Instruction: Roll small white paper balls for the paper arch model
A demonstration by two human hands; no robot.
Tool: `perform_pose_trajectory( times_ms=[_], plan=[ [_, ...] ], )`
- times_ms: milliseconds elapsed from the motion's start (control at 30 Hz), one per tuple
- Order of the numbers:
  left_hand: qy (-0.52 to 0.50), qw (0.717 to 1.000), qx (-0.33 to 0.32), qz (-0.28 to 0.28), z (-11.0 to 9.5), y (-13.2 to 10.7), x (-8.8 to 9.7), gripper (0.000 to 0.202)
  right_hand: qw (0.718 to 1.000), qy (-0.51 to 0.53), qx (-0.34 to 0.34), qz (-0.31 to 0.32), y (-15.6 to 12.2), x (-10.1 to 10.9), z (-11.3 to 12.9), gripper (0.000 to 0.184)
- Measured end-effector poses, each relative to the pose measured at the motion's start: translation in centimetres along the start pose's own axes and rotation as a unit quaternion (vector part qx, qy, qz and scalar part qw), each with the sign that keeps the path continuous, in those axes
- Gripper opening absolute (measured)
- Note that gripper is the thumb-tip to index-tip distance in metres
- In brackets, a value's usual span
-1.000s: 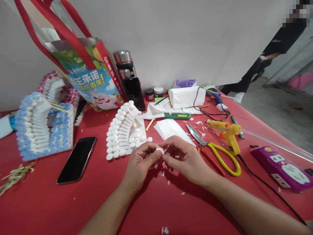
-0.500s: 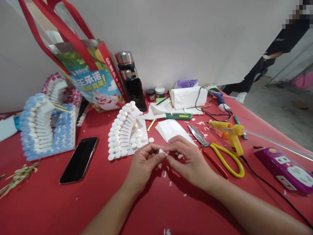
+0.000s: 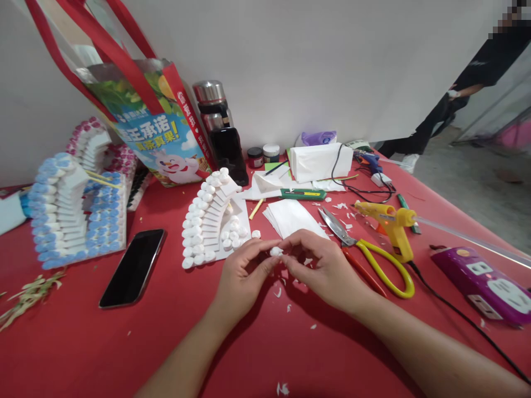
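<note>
Between the fingertips of both hands is a small white piece (image 3: pixel 276 251), perhaps folded paper; its exact kind is too small to make out. My left hand (image 3: pixel 244 271) pinches it from the left with thumb and forefinger. From the right, the thumb and fingers of my right hand (image 3: pixel 321 265) close on its other side. Just beyond my left hand stands a curved white model (image 3: pixel 212 221) edged with rows of round white pads. Loose white pads (image 3: pixel 234 232) lie on its base. A stack of white paper sheets (image 3: pixel 292 218) rests behind my hands.
Scissors (image 3: pixel 373 262) with yellow handles and a yellow glue gun (image 3: pixel 388 221) lie to the right, near a purple power strip (image 3: pixel 483 284). At left are a phone (image 3: pixel 133 268) and a blue-and-white model (image 3: pixel 62 215). A bag (image 3: pixel 161 132) and flask (image 3: pixel 211 102) stand behind. A person (image 3: pixel 468 83) stands beyond.
My fingers have shifted slightly around the small white piece, which now shows a rounder side. The whole view has moved a little; the things on the table stay in place.
</note>
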State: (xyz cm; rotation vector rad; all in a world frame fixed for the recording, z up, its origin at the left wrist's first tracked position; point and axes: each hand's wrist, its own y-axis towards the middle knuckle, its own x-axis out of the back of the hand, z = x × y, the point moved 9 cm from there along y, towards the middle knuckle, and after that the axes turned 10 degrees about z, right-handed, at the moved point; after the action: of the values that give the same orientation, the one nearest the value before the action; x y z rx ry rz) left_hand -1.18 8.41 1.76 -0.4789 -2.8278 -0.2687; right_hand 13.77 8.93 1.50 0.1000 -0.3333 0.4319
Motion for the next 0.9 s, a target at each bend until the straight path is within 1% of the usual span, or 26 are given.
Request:
perform_pose_trajectory(
  times_ms=[133, 267, 400, 500, 567, 633, 767, 900],
  plan=[
    [0.025, 0.999, -0.02, 0.018, -0.3, 0.1, -0.3, 0.02, 1.0, -0.004, -0.004, 0.0, 0.1, 0.0, 0.0, 0.01],
    [0.002, 0.999, 0.005, 0.037, 0.1, 0.3, -0.5, 0.022, 1.0, 0.0, -0.004, 0.006, 0.2, 0.1, -0.2, 0.01],
    [-0.094, 0.993, 0.061, 0.042, 1.2, 0.1, -0.8, 0.02, 1.0, -0.022, 0.01, -0.005, 0.2, 0.4, -0.2, 0.011],
    [-0.2, 0.972, 0.11, 0.057, 2.2, -0.1, -1.7, 0.023, 0.999, -0.032, 0.017, -0.014, 0.2, 0.4, -0.1, 0.01],
    [-0.256, 0.955, 0.134, 0.065, 2.7, -0.3, -2.3, 0.025, 1.0, 0.004, -0.005, -0.008, 0.2, 0.3, -0.6, 0.009],
    [-0.289, 0.943, 0.15, 0.064, 3.0, -0.5, -2.6, 0.025, 0.998, 0.061, -0.034, 0.006, 0.3, -0.1, -1.3, 0.009],
    [-0.313, 0.934, 0.162, 0.061, 3.4, -0.5, -2.6, 0.022, 0.986, 0.149, -0.076, 0.027, 0.3, -0.7, -2.2, 0.013],
    [-0.331, 0.927, 0.168, 0.057, 3.5, -0.5, -2.6, 0.02, 0.978, 0.187, -0.086, 0.04, 0.5, -0.8, -2.5, 0.015]
  ],
)
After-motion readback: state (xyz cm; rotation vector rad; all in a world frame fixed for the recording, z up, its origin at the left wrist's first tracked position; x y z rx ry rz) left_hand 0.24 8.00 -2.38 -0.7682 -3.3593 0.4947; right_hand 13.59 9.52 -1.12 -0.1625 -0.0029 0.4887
